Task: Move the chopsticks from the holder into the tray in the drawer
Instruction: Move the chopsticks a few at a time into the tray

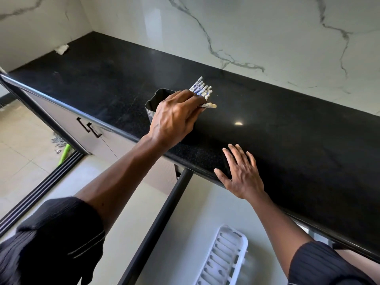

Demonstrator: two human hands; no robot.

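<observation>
A dark ribbed holder (152, 105) stands on the black countertop (287, 130) near its front edge. A bundle of chopsticks (202, 89) with blue-and-white patterned tops sticks out to the holder's right. My left hand (174, 118) is shut around that bundle, covering most of the holder. My right hand (241, 173) lies flat and open on the counter's front edge, holding nothing. Below it the drawer (178, 194) is pulled out, with a white slotted tray (224, 258) inside at the bottom of the view.
A marble wall rises behind the counter. A crumpled white scrap (61, 49) lies in the far left corner of the counter. Cabinet doors with dark handles (90, 127) are at the left, above a tiled floor with a green-handled tool (63, 154).
</observation>
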